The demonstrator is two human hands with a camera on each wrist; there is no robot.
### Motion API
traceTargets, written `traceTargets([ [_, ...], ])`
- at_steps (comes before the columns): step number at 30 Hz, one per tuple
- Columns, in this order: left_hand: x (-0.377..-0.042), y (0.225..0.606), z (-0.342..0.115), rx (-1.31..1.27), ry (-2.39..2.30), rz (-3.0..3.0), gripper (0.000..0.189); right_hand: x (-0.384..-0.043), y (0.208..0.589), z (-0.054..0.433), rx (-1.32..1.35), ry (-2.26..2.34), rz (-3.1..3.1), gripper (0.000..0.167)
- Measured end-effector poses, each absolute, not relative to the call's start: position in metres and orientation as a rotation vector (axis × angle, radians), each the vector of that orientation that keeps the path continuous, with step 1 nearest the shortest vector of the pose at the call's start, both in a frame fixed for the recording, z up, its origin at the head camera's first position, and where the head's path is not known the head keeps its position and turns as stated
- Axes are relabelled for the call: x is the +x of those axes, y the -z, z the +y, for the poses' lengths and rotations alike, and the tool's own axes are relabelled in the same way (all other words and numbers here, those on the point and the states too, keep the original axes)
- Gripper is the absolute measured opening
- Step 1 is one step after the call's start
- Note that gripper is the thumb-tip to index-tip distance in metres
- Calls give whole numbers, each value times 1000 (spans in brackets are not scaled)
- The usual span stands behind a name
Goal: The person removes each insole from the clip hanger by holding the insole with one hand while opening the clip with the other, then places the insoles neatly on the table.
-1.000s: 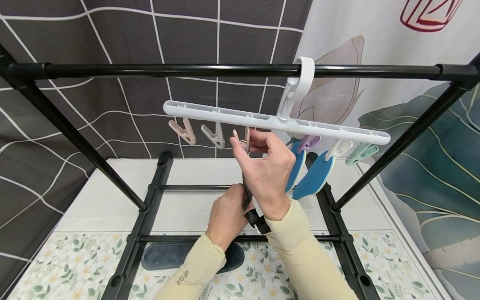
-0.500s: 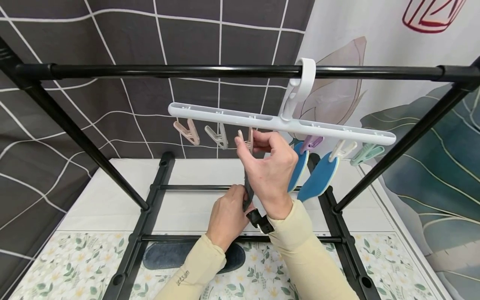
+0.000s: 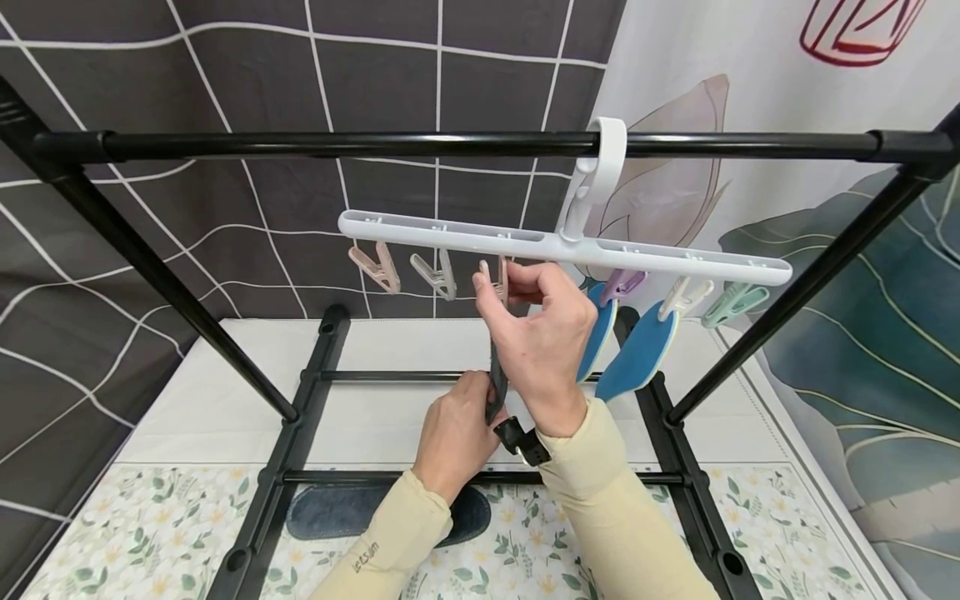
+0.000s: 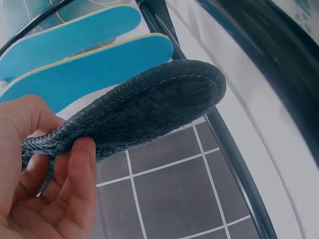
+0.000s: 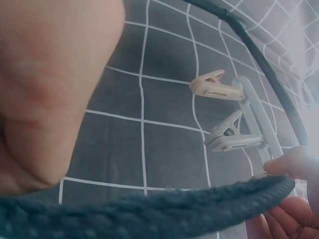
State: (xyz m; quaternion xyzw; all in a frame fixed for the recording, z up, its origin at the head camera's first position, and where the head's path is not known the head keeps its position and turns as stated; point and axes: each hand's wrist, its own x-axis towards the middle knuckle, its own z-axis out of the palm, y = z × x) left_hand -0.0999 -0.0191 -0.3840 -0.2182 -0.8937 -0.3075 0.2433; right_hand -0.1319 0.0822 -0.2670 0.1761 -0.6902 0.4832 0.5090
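Note:
A dark, fuzzy insole (image 4: 159, 104) with a stitched edge stands on end, and my left hand (image 3: 457, 433) pinches it low down. Higher up, my right hand (image 3: 540, 342) pinches a pale pink clothespin (image 3: 502, 275) between thumb and fingers. This clothespin hangs from a white hanger bar (image 3: 465, 237). In the right wrist view the insole's top end (image 5: 279, 186) reaches right to the right fingertips. How far the clothespin's jaws cover the insole is hidden by the fingers.
The hanger hooks over a black rack rail (image 3: 360, 145). Two blue insoles (image 3: 637, 354) hang from clothespins at the right. A pink clothespin (image 3: 377, 267), a grey one (image 3: 437, 273) and a green one (image 3: 733, 304) hang with nothing in them. Another dark insole (image 3: 330, 510) lies on the floral mat.
The hanger bar and both hands have shifted slightly to the right over the last second. Both hands keep the same hold on the insole and the clothespin.

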Motion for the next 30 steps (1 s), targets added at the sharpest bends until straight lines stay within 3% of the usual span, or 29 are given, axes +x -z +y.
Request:
traceTargets([
  [30, -99, 388, -22, -591, 834, -2451, 30, -134, 266, 84, 428, -1156, -1657, 13],
])
